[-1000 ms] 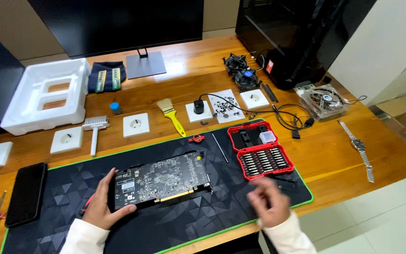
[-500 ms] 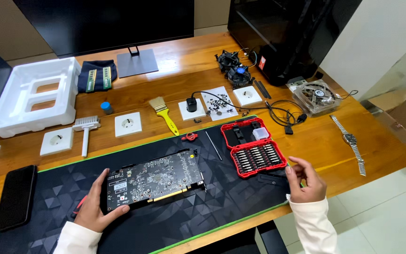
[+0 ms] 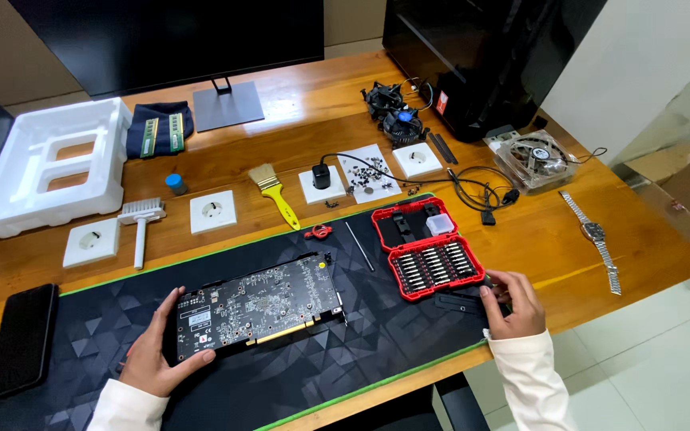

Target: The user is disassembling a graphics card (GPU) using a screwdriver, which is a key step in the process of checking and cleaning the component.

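Observation:
My left hand (image 3: 156, 353) grips the left end of a black graphics card circuit board (image 3: 259, 307), which lies back side up on the dark desk mat (image 3: 345, 359). My right hand (image 3: 513, 305) rests at the mat's right edge, just beside the lower right corner of an open red screwdriver bit case (image 3: 426, 249). Its fingers are curled on a small dark object; what it is I cannot make out. A flat black strip (image 3: 455, 302) lies on the mat by its fingertips. A thin metal shaft (image 3: 358, 245) and a small red piece (image 3: 318, 232) lie above the board.
Wooden desk (image 3: 297, 136) holds a yellow brush (image 3: 275, 194), white brush (image 3: 141, 219), white sockets (image 3: 212, 211), white foam tray (image 3: 51, 164), phone (image 3: 21, 339), wristwatch (image 3: 596, 239), fan (image 3: 538, 158), cooler (image 3: 393, 108), black cables (image 3: 473, 191), monitor stand (image 3: 228, 104) and black computer case (image 3: 481, 56).
My right hand moved from the middle of the mat to the right, beside the red bit case. The left hand kept hold of the board.

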